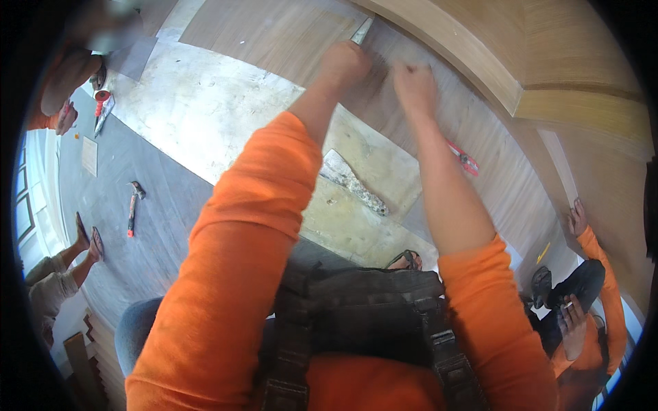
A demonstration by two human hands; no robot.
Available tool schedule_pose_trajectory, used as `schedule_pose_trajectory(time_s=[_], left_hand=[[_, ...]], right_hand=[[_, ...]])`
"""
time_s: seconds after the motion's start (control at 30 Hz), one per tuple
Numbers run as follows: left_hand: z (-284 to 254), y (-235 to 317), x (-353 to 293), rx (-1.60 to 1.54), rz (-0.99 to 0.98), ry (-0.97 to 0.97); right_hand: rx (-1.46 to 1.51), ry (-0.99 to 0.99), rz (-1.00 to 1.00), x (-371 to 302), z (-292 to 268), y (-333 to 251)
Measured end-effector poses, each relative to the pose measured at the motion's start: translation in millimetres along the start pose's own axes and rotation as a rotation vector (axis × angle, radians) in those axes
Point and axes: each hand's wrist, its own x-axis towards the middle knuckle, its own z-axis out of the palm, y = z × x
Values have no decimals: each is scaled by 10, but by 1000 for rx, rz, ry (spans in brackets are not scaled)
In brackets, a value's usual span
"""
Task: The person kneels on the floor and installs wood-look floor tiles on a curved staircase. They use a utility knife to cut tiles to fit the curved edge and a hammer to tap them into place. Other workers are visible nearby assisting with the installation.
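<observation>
Both my arms reach forward over wood-look floor planks (pixel 274 34). My left hand (pixel 346 65) is closed low over the plank edge, slightly blurred. A pale, narrow strip (pixel 362 31) shows just beyond it; whether the hand grips this I cannot tell. To its right, my right hand (pixel 415 85) has its fingers curled in against the plank surface, and whatever they may hold is hidden. Between my forearms, a smeared putty knife (pixel 355 182) lies on the bare, pale subfloor (pixel 226 89). A red utility knife (pixel 462 157) rests on the planks beside my right forearm.
Wooden cabinetry (pixel 473 48) borders the planks at the far right. A hammer (pixel 133 209) lies on the grey floor (pixel 171 198) at left, with a red-handled tool (pixel 101 99) farther off. A person in orange crouches at right, one hand (pixel 578 216) on the wood; other people are at left.
</observation>
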Motion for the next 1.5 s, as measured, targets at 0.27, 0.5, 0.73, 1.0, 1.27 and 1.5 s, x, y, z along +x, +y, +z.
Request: schedule_pose_trajectory(time_s=[0.27,0.5,0.73,1.0,1.27,1.5], left_hand=[[-78,135,-87,-87,-103,37],[-86,-6,-280,-200,-45,93],[-196,112,-301,-140,-39,72],[-173,-80,-274,-126,200,85],[-235,445,-231,173,-69,66],[-140,160,-301,67,-90,84]], right_hand=[[-487,-311,-199,987,529,-815],[-414,-334,-178,985,761,-617],[-136,-332,-88,674,448,-523],[125,255,55,-209,275,395],[4,-1,-167,433,95,-344],[-259,-190,-172,746,404,-883]])
